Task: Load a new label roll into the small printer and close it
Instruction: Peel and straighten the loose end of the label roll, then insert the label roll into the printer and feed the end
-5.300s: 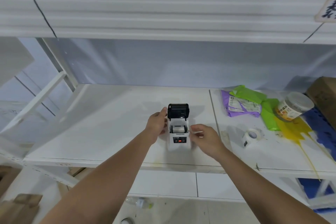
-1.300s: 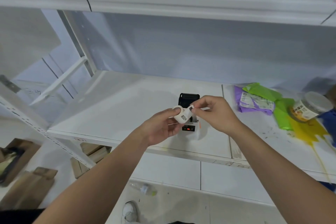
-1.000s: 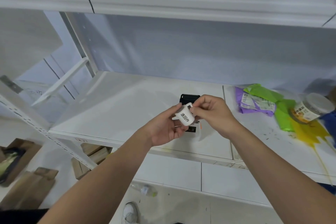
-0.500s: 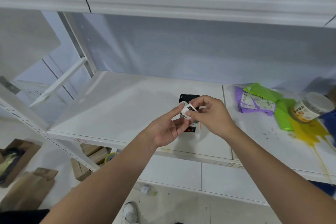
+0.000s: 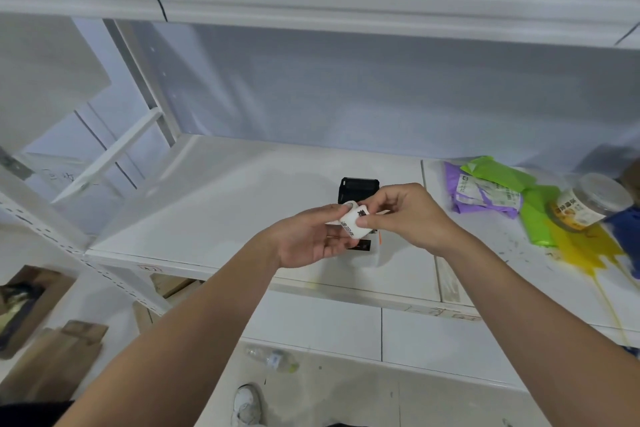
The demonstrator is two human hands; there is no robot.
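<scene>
Five seconds back both hands were down at the printer, one on each side of it, with a roll sitting in its open bay; now they are lifted clear of the white shelf (image 5: 214, 204) and meet in the air just above the machine. Over the last second the roll has been turned a little, its printed band now facing down and toward me.

Both forearms are bare and reach in from about 6 o'clock, angling toward each other. The left hand (image 5: 304, 239) is palm up, fingers half curled, cradling the label roll (image 5: 355, 224) from 9 o'clock with the thumb pressed on its top edge. The right hand (image 5: 408, 215) comes in from 3 o'clock, knuckles up, thumb and forefinger pinched narrow on the roll's right end; whether they grip the loose label tail I cannot tell.

The shelf is smooth painted metal, flat and glossy, with a seam at 3 o'clock. Beyond that seam lie crumpled green and purple plastic bags (image 5: 498, 184), a clear round jar (image 5: 588, 208) on its side, and a yellow spill (image 5: 585, 250) spread below it.

The printer (image 5: 358, 189) is a small white boxy thing, mostly hidden behind the hands, its black lid standing open at 12 o'clock of the roll. The roll itself is a short white cylinder, matte paper, with black characters printed on the wrap.
</scene>
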